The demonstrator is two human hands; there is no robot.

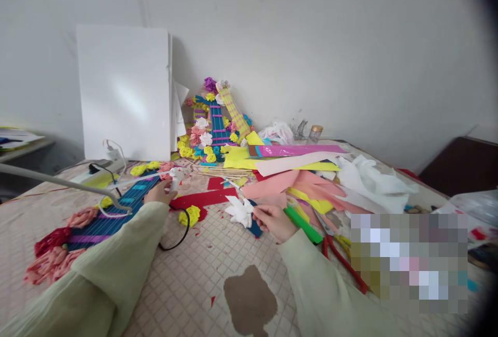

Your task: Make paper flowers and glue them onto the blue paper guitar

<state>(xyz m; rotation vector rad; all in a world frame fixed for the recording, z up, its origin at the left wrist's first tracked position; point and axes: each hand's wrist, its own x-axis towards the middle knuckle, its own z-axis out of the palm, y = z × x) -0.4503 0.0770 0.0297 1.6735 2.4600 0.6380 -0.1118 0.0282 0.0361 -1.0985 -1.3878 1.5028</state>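
My left hand (157, 193) is closed around a white hot glue gun (176, 177), partly hidden by my fingers. A black cord (189, 225) loops down below that hand. Between the thumb and fingertips of my right hand (275, 223) is a white crepe paper flower (239, 212), held over the table. A dark blue piece (254, 229) shows just behind the flower. Close by my left hand lie a red paper strip (206, 198) and a yellow paper flower (190, 216). A green roll (303, 225) is just right of my right hand.
A blue guitar-shaped piece (112, 212) with paper flowers lies at left, a white cable (78, 181) crossing it. Decorated guitar shapes (218, 119) lean on the wall beside a white board (124, 93). Crepe paper sheets (272, 186) and red-handled scissors (344, 264) lie at right.
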